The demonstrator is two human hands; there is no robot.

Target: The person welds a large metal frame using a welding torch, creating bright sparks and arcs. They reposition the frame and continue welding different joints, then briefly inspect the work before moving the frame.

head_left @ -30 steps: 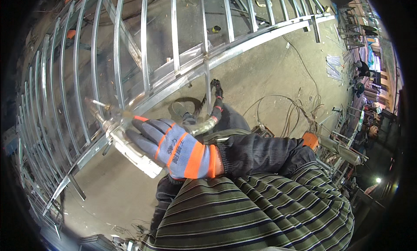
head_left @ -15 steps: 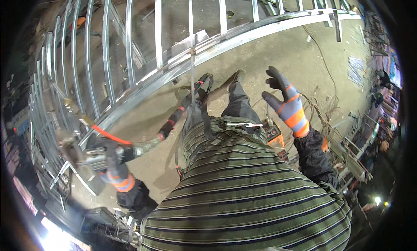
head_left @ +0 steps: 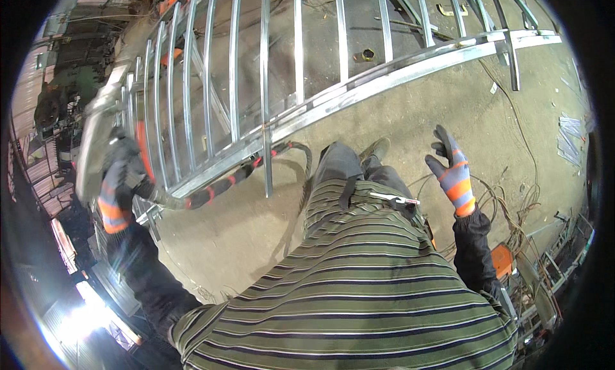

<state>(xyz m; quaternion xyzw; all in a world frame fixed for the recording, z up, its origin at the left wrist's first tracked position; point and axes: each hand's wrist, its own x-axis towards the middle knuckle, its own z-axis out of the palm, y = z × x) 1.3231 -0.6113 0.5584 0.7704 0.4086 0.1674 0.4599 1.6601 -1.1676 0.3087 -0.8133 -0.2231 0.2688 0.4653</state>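
My left hand (head_left: 120, 171), in a grey glove with an orange band, is wrapped round a cabled hand tool (head_left: 96, 136). Motion smears the tool, so its exact kind is unclear. An orange-red strip (head_left: 142, 152) shows beside it. From the hand a thick black cable with red bands (head_left: 240, 172) runs along the frame's near rail and curves down by my legs. A barred metal frame (head_left: 410, 74) stretches across in front of me, its left end near this hand. Out to the right, my right hand (head_left: 451, 170), gloved alike, hangs over the floor with fingers apart, holding nothing.
Thin cables (head_left: 512, 206) lie tangled on the floor at the right, near an orange box (head_left: 501, 261). Pale strips (head_left: 569, 139) lie farther right. Metal frames stand at the lower right. A short bar (head_left: 267, 165) juts from the near rail toward me.
My left hand has swung forward and left with the cabled tool, up to the frame's left end. The cable is now stretched along the rail. My right hand stays open; the view has shifted.
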